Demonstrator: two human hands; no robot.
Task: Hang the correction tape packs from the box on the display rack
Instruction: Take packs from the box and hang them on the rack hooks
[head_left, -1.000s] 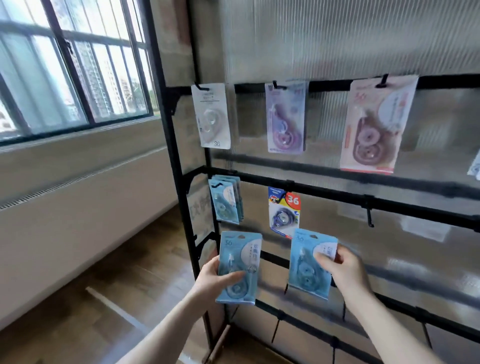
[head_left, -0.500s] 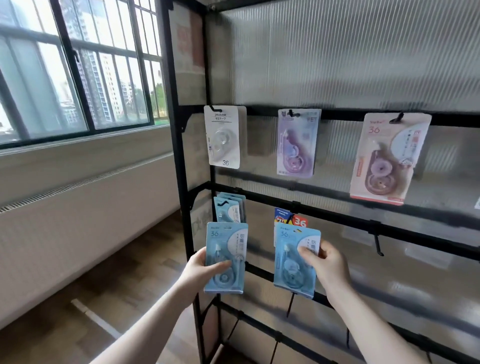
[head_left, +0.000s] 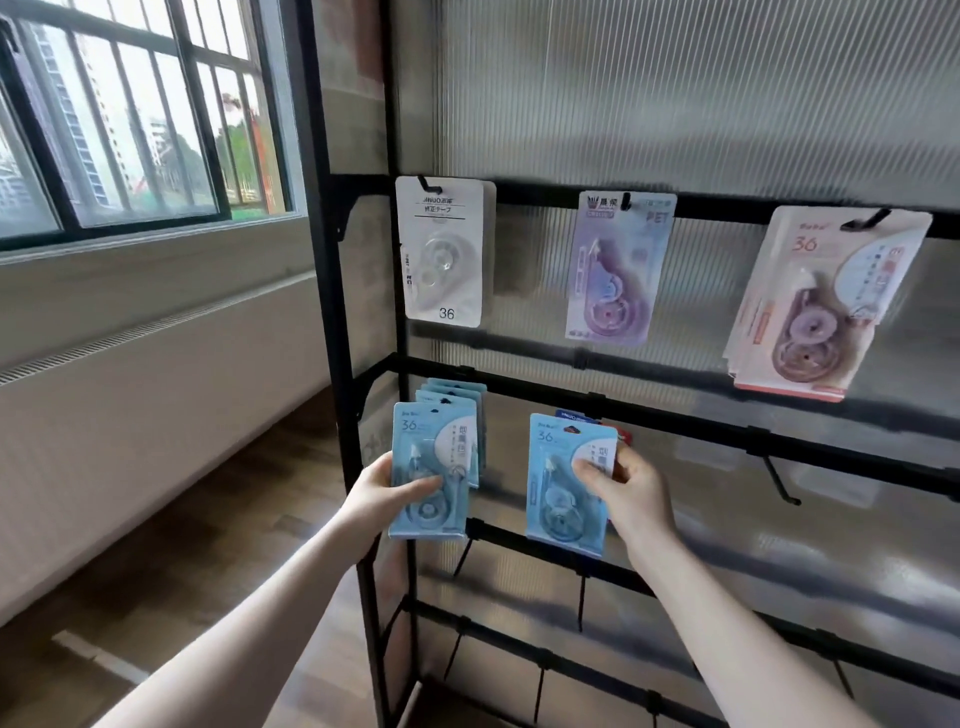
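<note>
1. Our left hand grips a blue pack, raised before the blue stack on its hook, likely to join it.
2. Our right hand pinches another pack, waiting mid-rack.

We see a barred window as our landmark. Below it runs a pale wall ledge with a slotted vent strip. Lower again lies a wooden floor bearing a white line.
</note>
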